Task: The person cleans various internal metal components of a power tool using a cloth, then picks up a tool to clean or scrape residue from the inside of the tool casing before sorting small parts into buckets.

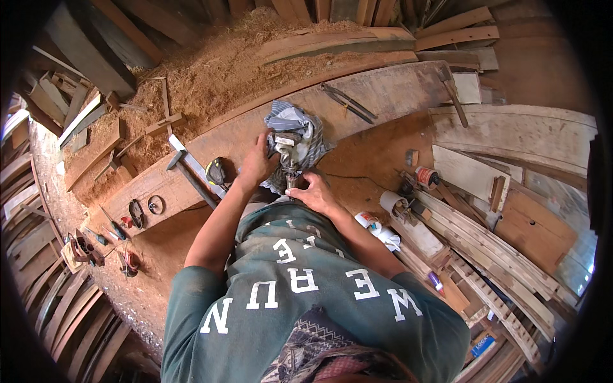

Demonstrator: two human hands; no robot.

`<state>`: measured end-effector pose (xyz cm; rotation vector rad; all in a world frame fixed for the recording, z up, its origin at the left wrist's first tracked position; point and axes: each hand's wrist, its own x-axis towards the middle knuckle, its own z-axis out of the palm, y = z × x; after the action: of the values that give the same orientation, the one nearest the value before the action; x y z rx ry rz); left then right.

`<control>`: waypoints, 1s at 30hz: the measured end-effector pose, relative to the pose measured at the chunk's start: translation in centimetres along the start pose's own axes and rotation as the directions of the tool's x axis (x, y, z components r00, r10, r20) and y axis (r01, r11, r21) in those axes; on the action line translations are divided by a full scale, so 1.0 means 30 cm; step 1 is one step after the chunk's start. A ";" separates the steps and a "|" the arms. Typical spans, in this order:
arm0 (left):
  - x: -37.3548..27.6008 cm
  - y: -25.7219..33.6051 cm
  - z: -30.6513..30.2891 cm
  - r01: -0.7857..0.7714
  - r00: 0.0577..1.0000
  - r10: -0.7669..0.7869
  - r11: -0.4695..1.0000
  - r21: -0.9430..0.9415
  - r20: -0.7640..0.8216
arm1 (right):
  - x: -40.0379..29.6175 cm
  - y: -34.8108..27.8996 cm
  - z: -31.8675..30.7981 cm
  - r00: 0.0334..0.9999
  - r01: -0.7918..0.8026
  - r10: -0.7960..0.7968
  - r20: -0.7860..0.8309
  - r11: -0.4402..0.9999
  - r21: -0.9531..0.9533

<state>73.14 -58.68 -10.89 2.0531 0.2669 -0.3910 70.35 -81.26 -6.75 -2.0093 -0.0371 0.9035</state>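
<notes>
A striped grey cloth (311, 129) lies bunched on the plank bench (397, 91) in front of my body. On it rests a metal assembly with a pale block (285, 141) on top; its exact kind is unclear. My left hand (258, 163) curls against the left side of the cloth and assembly, its grip partly hidden. At the near end, the thumb and fingers of my right hand (316, 191) close on a small metal cylinder (291, 182). Left of my left forearm lie a yellow-and-black tape measure (215, 171) and a hammer (191, 179).
Long-handled pincers (352, 105) and another hammer (452, 95) lie along the bench. Screwdrivers (114, 224), a dark oval part (136, 213) and a ring (155, 204) sit at its left end. Wood shavings (215, 72) cover the floor beyond. Boards (483, 234) and tins (425, 177) crowd the right.
</notes>
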 end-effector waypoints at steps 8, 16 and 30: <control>-0.124 -0.027 -0.082 -0.174 0.984 0.171 0.981 -0.088 -0.047 | -0.046 -0.188 -0.083 0.953 0.252 -0.251 -0.168 0.968 -0.017; -0.428 0.332 -0.196 0.025 0.999 0.026 0.552 -0.834 0.047 | -0.111 -0.493 -0.085 0.820 0.493 -0.547 -0.168 0.824 -0.281; -0.616 0.493 -0.337 -0.422 0.794 0.322 0.903 -0.086 -0.515 | -0.295 -0.905 -0.252 0.415 0.910 -0.842 0.346 0.391 -0.141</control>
<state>62.85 -57.53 12.68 1.9181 0.1834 0.4031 76.78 -73.84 21.12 -1.7254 -1.3656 0.3720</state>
